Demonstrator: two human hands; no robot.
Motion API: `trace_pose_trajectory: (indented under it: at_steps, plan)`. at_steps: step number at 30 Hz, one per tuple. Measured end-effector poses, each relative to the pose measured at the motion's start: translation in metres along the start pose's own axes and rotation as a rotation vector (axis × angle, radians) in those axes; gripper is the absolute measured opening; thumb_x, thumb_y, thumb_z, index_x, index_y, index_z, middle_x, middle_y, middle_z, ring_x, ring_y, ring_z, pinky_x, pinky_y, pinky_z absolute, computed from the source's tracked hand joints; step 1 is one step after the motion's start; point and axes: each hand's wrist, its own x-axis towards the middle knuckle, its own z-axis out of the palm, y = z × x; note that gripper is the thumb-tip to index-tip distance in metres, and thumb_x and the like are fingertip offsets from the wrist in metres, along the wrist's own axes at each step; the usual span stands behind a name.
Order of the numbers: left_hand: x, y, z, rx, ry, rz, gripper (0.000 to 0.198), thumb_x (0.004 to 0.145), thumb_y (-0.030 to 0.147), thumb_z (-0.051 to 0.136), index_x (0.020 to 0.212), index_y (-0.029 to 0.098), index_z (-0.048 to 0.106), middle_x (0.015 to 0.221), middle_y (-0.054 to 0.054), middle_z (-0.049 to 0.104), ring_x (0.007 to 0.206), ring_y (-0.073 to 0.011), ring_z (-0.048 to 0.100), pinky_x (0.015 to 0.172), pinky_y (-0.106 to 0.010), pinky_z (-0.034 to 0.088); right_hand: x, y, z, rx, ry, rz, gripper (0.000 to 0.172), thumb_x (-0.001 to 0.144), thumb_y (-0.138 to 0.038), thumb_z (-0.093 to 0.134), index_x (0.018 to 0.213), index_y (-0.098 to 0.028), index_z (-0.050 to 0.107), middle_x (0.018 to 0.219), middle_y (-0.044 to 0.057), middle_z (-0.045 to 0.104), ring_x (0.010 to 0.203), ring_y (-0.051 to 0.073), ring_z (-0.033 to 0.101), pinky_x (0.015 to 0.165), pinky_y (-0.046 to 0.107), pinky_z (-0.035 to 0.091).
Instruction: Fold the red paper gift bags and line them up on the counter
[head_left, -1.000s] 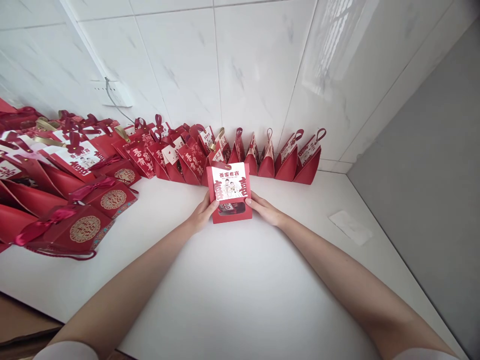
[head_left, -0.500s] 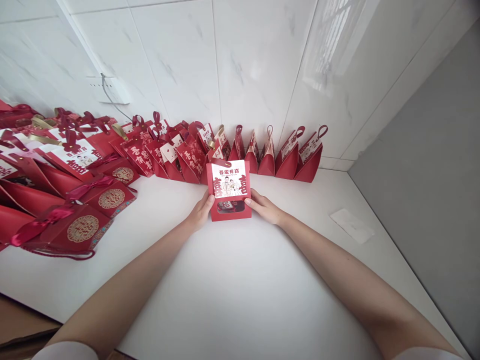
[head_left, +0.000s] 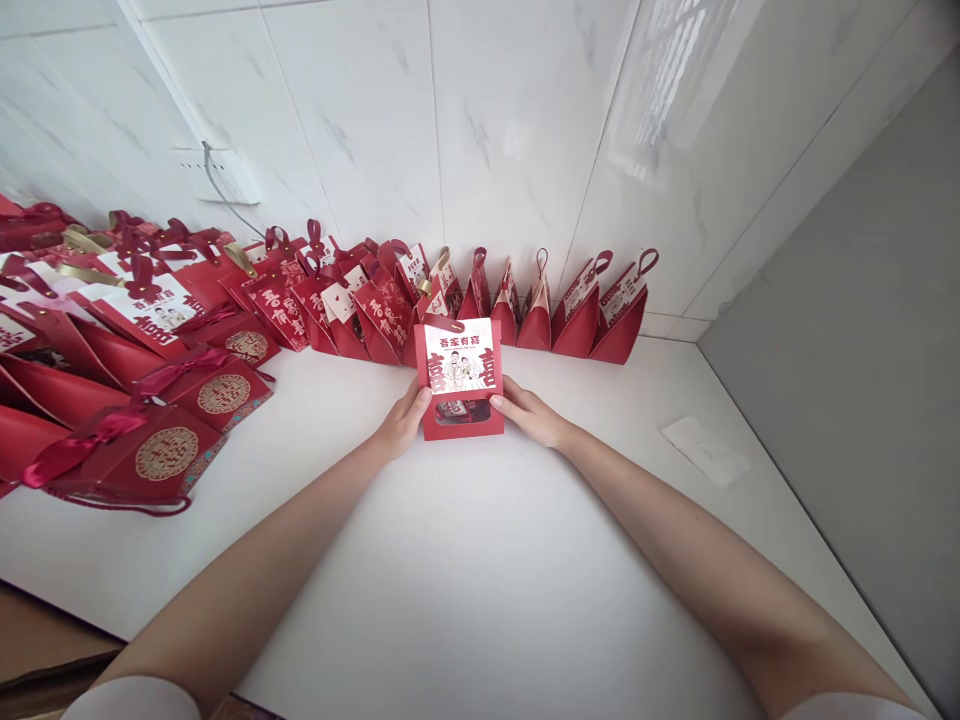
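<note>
Between my two hands stands a red gift box [head_left: 463,415] on the white table, its front facing me. It has a white printed panel with a drawn couple, a dark red ribbon handle on top and a small window low down. My left hand [head_left: 401,420] grips its left side, thumb at the front edge. On the opposite side my right hand [head_left: 529,412] holds it the same way. The fingers behind the box are hidden. Just behind it stand more red gift boxes [head_left: 382,315] in a row along the wall.
At left, many red boxes crowd together, with a ribbon-tied box [head_left: 135,460] nearest me. A white folded paper [head_left: 705,450] lies at right on the table [head_left: 480,590]. A wall socket [head_left: 217,177] has a grey cable. Brown cardboard [head_left: 45,650] shows at lower left.
</note>
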Motion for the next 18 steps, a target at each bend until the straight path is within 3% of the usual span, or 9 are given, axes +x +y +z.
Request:
trace_pose_trajectory:
  at_steps: [13, 18]
  plan:
    - [0.0004, 0.0005, 0.0004, -0.011, 0.003, -0.012, 0.061, 0.095, 0.056, 0.035, 0.146, 0.022, 0.033, 0.145, -0.008, 0.045, 0.135, -0.0266, 0.042, 0.114, -0.043, 0.032, 0.0012, 0.0039, 0.0002, 0.0, 0.003, 0.01, 0.059, 0.09, -0.057, 0.05, 0.141, -0.029, 0.04, 0.141, 0.002, 0.053, 0.128, 0.026, 0.05, 0.113, 0.045, 0.035]
    - [0.0011, 0.0036, 0.0041, -0.147, -0.037, 0.005, 0.064, 0.095, 0.06, 0.027, 0.147, 0.023, 0.032, 0.145, -0.01, 0.045, 0.134, -0.0287, 0.043, 0.111, -0.047, 0.036, 0.0007, 0.0039, -0.0002, -0.011, 0.0, 0.002, 0.059, 0.091, -0.057, 0.05, 0.141, -0.029, 0.04, 0.141, 0.002, 0.053, 0.13, 0.027, 0.049, 0.113, 0.046, 0.035]
